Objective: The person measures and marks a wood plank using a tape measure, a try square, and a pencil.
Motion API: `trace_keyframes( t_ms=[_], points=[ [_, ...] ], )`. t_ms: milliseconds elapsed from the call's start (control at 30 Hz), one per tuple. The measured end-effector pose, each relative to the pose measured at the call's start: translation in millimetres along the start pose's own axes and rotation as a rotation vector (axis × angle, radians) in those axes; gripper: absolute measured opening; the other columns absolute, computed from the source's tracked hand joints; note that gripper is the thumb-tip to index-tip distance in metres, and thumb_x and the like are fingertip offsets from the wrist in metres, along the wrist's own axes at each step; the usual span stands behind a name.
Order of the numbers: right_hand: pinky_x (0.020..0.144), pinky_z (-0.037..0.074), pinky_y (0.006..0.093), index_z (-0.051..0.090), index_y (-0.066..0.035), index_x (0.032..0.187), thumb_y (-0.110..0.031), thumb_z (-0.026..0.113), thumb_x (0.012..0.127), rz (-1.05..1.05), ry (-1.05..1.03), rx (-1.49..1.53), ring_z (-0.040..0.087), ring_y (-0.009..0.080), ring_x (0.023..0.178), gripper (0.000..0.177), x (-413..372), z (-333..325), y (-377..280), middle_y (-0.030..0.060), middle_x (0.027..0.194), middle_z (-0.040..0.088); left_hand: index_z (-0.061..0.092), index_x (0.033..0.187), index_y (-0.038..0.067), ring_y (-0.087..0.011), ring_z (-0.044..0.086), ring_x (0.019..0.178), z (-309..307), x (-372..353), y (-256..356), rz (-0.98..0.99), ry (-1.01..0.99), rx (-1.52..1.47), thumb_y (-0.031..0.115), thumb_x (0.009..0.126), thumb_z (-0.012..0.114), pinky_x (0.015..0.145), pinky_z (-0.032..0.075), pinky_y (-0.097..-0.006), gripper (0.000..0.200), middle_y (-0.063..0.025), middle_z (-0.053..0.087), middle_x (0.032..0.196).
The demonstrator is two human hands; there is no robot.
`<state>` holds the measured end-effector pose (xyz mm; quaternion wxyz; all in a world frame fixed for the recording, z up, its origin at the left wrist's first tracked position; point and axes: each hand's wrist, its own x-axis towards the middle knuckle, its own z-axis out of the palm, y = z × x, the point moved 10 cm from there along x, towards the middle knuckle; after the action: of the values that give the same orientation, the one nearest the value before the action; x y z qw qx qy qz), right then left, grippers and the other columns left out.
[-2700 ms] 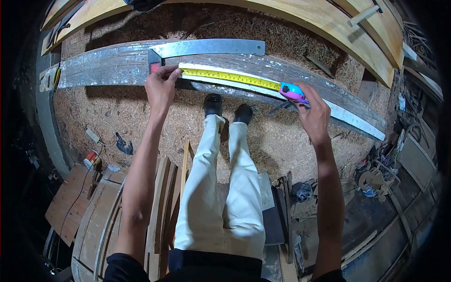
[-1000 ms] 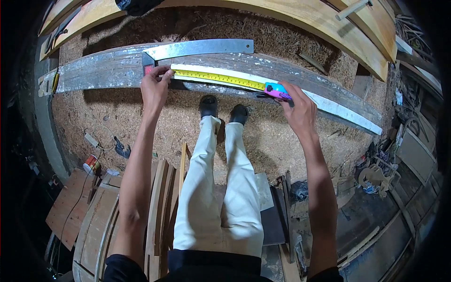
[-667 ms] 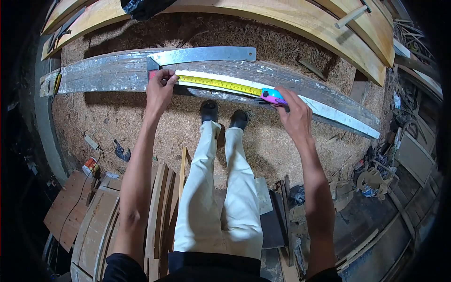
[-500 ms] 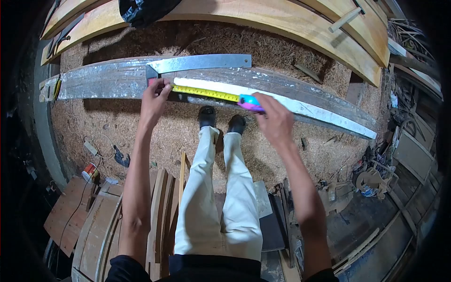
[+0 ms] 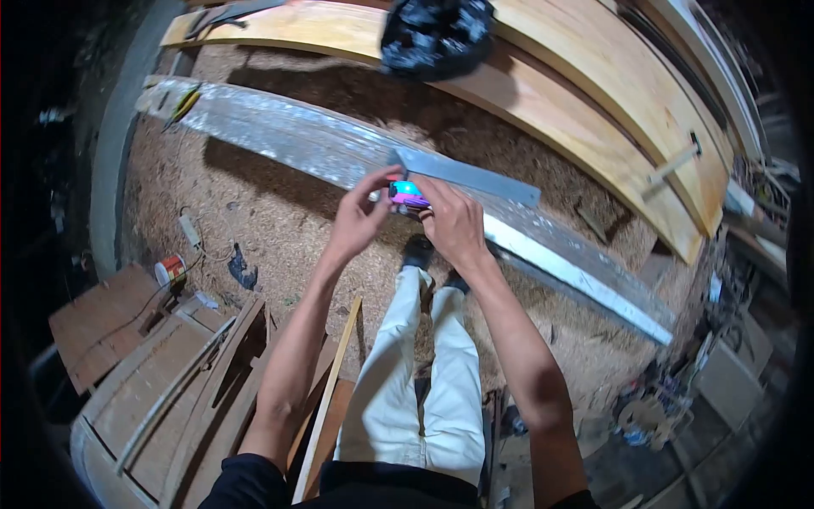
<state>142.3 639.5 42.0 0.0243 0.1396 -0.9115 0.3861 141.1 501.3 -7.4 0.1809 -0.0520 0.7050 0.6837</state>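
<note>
A tape measure (image 5: 409,193) with a blue and purple case is gripped in my right hand (image 5: 458,222), and no length of yellow blade shows. My left hand (image 5: 359,219) is just left of the case, thumb and fingers apart, fingertips right at its end. Beyond both hands, a metal try square (image 5: 475,178) lies on the worn, paint-spotted bench plank (image 5: 280,136). From beside my right hand a white-faced strip of wood (image 5: 568,270) runs along the plank's near side, down to the right; its left end is hidden by my hands.
Wide timber boards (image 5: 543,114) lie across the far side, with a black plastic bag (image 5: 437,38) and a hammer (image 5: 674,165) on them. A yellow-handled tool (image 5: 185,105) rests at the plank's left end. Wood shavings (image 5: 254,204) cover the floor; cut lumber (image 5: 331,399) stands near my legs.
The yellow blade, stretched between my hands before, is back in the case. My right hand has come in beside my left, whose pinch has loosened. The view has turned and shifted.
</note>
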Motion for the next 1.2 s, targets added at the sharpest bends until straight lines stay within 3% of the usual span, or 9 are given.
trace_keyframes(
  t_ms=[67,233,333,400,533,667,800,867,1200],
  points=[
    [0.073,0.055,0.0421,0.057,-0.006,0.114,0.004,0.067,0.069,-0.055,-0.052,0.004,0.067,0.0331,0.089,0.047,24.5,25.8,-12.6,0.0139,0.102,0.067,0.056,0.130,0.011,-0.0231,0.060,0.110,-17.2,0.4,25.5,0.276,-0.002,0.306,0.001,0.080,0.068,0.090,0.052,-0.0339,0.052,-0.0095,0.061,0.122],
    [0.071,0.055,0.0458,0.052,-0.006,0.106,-0.006,0.070,0.075,-0.034,-0.244,0.019,0.067,0.0362,0.085,0.036,79.8,121.1,-19.8,0.0169,0.093,0.066,0.062,0.122,0.009,-0.0247,0.061,0.107,-113.5,27.2,-11.8,0.118,0.187,0.500,0.012,0.076,0.078,0.084,0.053,-0.0346,0.048,-0.0132,0.065,0.115],
    [0.080,0.052,0.0462,0.058,-0.009,0.110,-0.018,0.072,0.078,-0.015,-0.330,-0.020,0.062,0.0365,0.099,0.036,102.8,162.4,-14.6,0.0139,0.106,0.062,0.063,0.120,0.008,-0.0282,0.059,0.102,-153.6,50.7,-51.2,0.021,0.192,0.626,0.022,0.077,0.078,0.091,0.047,-0.0381,0.048,-0.0146,0.063,0.110],
    [0.081,0.052,0.0472,0.059,-0.010,0.116,-0.017,0.072,0.078,-0.037,-0.302,-0.008,0.062,0.0372,0.099,0.040,110.0,173.9,-12.0,0.0145,0.111,0.060,0.064,0.119,0.006,-0.0285,0.056,0.102,-159.0,64.9,-51.3,0.238,0.159,0.654,0.022,0.078,0.077,0.092,0.045,-0.0376,0.046,-0.0151,0.060,0.109],
    [0.084,0.052,0.0460,0.059,-0.009,0.119,-0.014,0.069,0.081,0.092,-0.334,0.022,0.062,0.0357,0.101,0.040,110.1,147.9,5.2,0.0143,0.115,0.059,0.065,0.119,0.004,-0.0274,0.050,0.104,-165.3,83.3,-58.1,0.089,0.202,0.732,0.025,0.084,0.072,0.092,0.044,-0.0365,0.042,-0.0137,0.055,0.107],
    [0.083,0.052,0.0439,0.065,-0.010,0.113,-0.004,0.051,0.085,0.237,0.021,0.035,0.063,0.0317,0.098,0.032,87.2,51.7,78.5,0.0116,0.111,0.060,0.062,0.124,0.005,-0.0255,0.052,0.102,-160.4,92.1,-48.2,0.062,0.168,0.714,0.028,0.083,0.072,0.091,0.044,-0.0354,0.047,-0.0124,0.057,0.106],
    [0.089,0.049,0.0408,0.067,-0.012,0.114,-0.015,0.063,0.087,0.469,0.017,-0.249,0.061,0.0320,0.104,0.028,18.7,-60.3,178.7,0.0126,0.110,0.062,0.059,0.121,0.003,-0.0261,0.055,0.099,-139.2,66.0,-8.4,0.213,0.431,0.922,0.019,0.090,0.064,0.088,0.046,-0.0381,0.034,-0.0142,0.059,0.106],
    [0.094,0.047,0.0420,0.066,-0.010,0.117,-0.017,0.066,0.086,0.688,-0.125,-0.336,0.059,0.0336,0.110,0.032,-30.8,-89.9,228.9,0.0137,0.118,0.061,0.057,0.116,-0.002,-0.0273,0.059,0.097,-91.8,52.9,-13.1,0.070,0.306,0.746,0.016,0.092,0.060,0.088,0.048,-0.0403,0.030,-0.0174,0.060,0.109],
    [0.101,0.044,0.0403,0.060,-0.008,0.126,-0.016,0.070,0.084,0.598,-0.205,-0.029,0.059,0.0315,0.115,0.044,-106.5,-62.9,258.8,0.0145,0.126,0.061,0.045,0.130,-0.005,-0.0331,0.058,0.093,-0.7,26.2,-56.4,0.030,0.303,0.920,0.023,0.079,0.078,0.084,0.047,-0.0401,0.067,-0.0204,0.056,0.106]
  ],
)
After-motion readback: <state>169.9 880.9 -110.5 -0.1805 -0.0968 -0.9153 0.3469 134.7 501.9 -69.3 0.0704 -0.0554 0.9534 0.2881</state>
